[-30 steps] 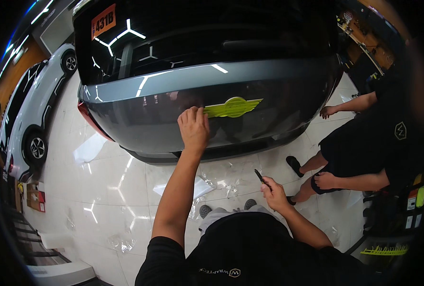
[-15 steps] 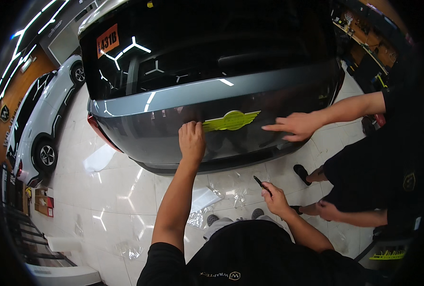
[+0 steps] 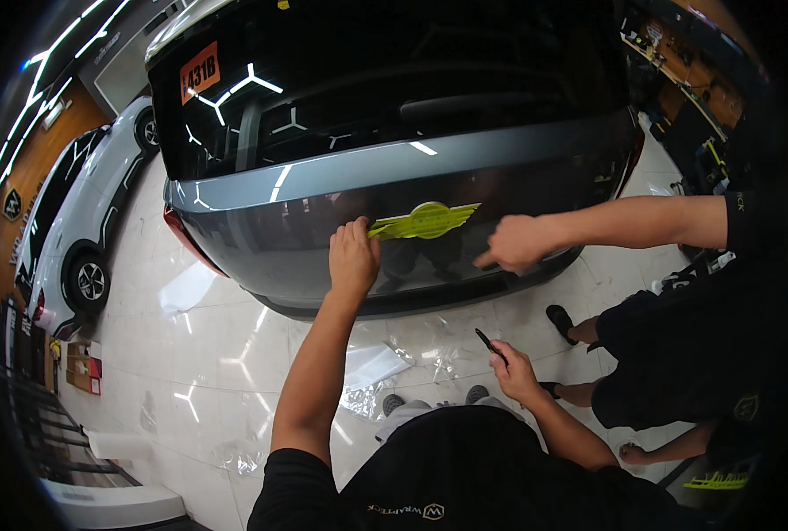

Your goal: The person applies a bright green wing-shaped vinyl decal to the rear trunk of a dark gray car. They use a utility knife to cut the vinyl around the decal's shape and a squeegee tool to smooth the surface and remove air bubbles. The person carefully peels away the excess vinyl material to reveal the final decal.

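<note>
A yellow-green winged plate (image 3: pixel 431 220) with a round middle lies against the grey tailgate (image 3: pixel 261 232) of a car. My left hand (image 3: pixel 354 257) has its bent fingers closed on the plate's left end. Lower down and apart from the car, my right hand (image 3: pixel 515 373) grips a slim black pen-like tool (image 3: pixel 484 340), its tip pointing up and left; its exact kind is too small to tell. Just right of the plate, a co-worker's hand (image 3: pixel 520 242) points down-left at the tailgate with one finger.
The co-worker (image 3: pixel 668 327) stands close on my right. White sheets (image 3: pixel 374 365) and crumpled clear film (image 3: pixel 367 403) lie on the tiled floor (image 3: pixel 208 354) near my feet. A white car (image 3: pixel 102 212) stands at the left, a cluttered bench (image 3: pixel 677 84) at the far right.
The co-worker's pointing hand has moved left, its finger now angled down. The co-worker's other hand has dropped lower. My hands keep their holds, with the plate in nearly the same spot.
</note>
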The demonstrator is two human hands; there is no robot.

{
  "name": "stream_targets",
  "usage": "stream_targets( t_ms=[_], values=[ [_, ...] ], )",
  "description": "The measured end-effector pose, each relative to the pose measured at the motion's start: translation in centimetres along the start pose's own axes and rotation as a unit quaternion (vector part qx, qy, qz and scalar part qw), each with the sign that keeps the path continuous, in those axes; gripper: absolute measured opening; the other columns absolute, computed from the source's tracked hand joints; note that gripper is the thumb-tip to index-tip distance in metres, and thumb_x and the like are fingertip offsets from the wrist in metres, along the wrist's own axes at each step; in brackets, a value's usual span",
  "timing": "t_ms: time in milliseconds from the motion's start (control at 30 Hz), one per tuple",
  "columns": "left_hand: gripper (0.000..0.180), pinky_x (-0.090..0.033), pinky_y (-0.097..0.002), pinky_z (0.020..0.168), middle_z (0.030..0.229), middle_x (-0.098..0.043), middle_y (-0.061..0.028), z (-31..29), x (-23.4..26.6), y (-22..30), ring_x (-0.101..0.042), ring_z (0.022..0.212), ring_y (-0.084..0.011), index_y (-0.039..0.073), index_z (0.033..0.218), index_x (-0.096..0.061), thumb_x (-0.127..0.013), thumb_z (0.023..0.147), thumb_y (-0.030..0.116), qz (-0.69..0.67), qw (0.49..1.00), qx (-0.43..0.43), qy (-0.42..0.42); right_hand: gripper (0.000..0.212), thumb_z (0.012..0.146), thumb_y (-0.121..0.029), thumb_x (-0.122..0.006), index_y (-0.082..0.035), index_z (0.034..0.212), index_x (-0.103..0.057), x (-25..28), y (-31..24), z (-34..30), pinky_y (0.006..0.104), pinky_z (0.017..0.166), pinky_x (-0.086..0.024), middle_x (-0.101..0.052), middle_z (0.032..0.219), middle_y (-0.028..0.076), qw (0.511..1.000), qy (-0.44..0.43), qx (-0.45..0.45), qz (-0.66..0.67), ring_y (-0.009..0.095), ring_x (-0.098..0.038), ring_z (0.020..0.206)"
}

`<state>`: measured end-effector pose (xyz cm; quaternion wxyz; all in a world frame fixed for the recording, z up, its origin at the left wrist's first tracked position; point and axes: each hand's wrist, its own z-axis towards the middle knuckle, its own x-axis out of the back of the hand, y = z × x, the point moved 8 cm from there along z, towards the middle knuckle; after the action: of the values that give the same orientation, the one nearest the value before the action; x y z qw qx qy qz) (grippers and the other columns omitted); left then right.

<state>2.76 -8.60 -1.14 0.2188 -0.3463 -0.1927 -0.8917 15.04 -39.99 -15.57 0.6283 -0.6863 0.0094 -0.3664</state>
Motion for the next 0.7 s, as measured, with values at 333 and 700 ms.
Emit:
stream_targets(
  t_ms=[333, 700],
  values=[
    [0.011, -0.047, -0.0432, 0.075, 0.086, -0.059, -0.015, 0.5, -0.9, -2.7, -0.058, 0.084, -0.0342, 0.005, 0.092, -0.064, -0.062, 0.083, 0.01, -0.112, 0.985, 0.074, -0.104, 0.029, 0.09, -0.011, -0.056, 0.004, 0.115, -0.057, -0.5, -1.7, 1.0, 0.0397, 0.08, -0.05, -0.064, 0.099, 0.025, 1.0, -0.012, 0.013, 0.0, 0.04, -0.064, 0.091],
    [0.015, -0.045, -0.0421, 0.08, 0.097, -0.06, -0.0111, 0.7, 1.8, -1.1, -0.056, 0.093, -0.0317, 0.006, 0.097, -0.064, -0.065, 0.083, 0.011, -0.072, 0.993, 0.085, 0.039, 0.024, 0.092, -0.011, -0.055, 0.001, 0.113, -0.057, 0.1, -4.7, 5.0, 0.0402, 0.072, -0.049, -0.064, 0.09, 0.021, 0.999, 0.031, 0.04, -0.013, 0.037, -0.064, 0.082]
  ],
)
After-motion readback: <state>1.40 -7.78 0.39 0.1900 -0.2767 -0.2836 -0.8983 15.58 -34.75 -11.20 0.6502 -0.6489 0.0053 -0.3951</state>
